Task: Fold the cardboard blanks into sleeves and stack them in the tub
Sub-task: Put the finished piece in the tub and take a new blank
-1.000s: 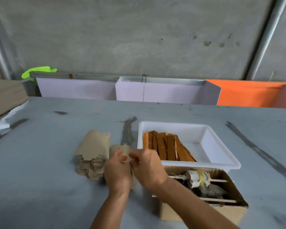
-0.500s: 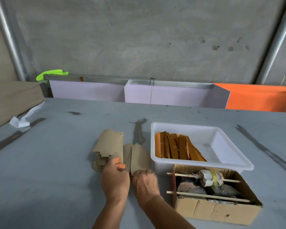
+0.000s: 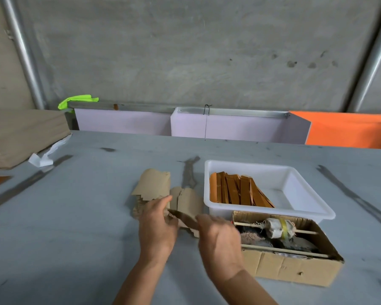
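Both hands (image 3: 185,230) on a cardboard blank (image 3: 188,204) beside the tub (image 3: 271,213)

A ragged pile of brown cardboard blanks (image 3: 151,190) lies on the grey table, just left of the white tub (image 3: 271,170). One blank (image 3: 188,208) sits beside the pile, partly lifted and bent. Inside the tub, orange sleeves (image 3: 235,191) stand on edge in a row along its left side, the rightmost ones leaning over.

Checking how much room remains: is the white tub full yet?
Partly full. Orange folded sleeves stand packed along the white tub's left side; its right half shows bare floor.
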### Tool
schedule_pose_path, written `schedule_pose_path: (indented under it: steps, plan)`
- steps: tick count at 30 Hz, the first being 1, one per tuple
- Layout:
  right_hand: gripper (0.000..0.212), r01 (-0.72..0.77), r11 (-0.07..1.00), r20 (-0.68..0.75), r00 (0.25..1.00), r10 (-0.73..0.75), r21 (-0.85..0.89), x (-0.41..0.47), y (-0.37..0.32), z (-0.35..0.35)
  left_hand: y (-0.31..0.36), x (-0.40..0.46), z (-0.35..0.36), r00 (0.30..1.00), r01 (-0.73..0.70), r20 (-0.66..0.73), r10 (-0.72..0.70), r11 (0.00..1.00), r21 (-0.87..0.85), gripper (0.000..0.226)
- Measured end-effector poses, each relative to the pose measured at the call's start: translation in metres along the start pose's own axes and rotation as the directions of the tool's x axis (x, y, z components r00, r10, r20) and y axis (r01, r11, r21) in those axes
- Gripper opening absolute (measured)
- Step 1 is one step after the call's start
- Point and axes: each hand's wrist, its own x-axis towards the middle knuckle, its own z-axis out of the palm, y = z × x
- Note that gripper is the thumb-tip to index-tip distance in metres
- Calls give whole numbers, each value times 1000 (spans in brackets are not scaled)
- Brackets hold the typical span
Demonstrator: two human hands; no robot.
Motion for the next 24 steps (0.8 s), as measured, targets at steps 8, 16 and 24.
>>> schedule_pose_path:
  steps: [8,16,24]
  plan:
    - [23,-491,540,252,853,458,683,-41,58,-48,21,-26,-2,926,61,376,39,967,-249,27]
    - [20,-346,466,99,874,477,814,-79,96,-84,55,-67,21,873,-137,423,243,954,-265,19]
    - [28,-78,966,-146,982,117,247,-130,137,-97,39,-121,49,539,-841,164,826,538,51,20]
